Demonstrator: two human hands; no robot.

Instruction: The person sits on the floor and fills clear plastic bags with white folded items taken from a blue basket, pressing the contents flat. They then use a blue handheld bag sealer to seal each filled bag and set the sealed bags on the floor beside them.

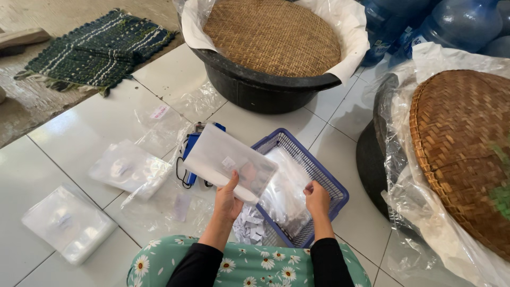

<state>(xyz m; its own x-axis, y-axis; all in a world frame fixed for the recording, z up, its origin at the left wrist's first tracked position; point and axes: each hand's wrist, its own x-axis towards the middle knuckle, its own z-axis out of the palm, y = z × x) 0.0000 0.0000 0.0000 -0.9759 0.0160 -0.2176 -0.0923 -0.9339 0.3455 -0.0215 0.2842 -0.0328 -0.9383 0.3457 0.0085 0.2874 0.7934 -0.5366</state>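
The left hand [229, 197] is raised over the floor with fingers and thumb closed on the lower edge of a clear plastic pouch [229, 161], holding it up flat and tilted toward the camera. The pouch is rectangular, cloudy-translucent and glossy, with a small white label near its middle and a pale pinkish patch showing through beside it; it looks empty or nearly so. The right hand [317, 199] reaches into a blue plastic basket [329, 178] just to the right, fingers curled down onto a stack of clear plastic bags [287, 196] lying inside; whether it has actually pinched one cannot be told. The basket has latticed sides and sits on white floor tiles [106, 114]. Small white paper slips [251, 224] are heaped on the tiles between the two wrists, against the basket's near wall. Behind the raised pouch lies a blue device with a black cord [189, 154]. To the left, two bundles of plastic bags [69, 223] rest on the tiles, well apart from the hands. Beyond stands a black tub topped by a woven bamboo tray [272, 34], and a second woven tray [462, 149] wrapped in plastic sits at the right.
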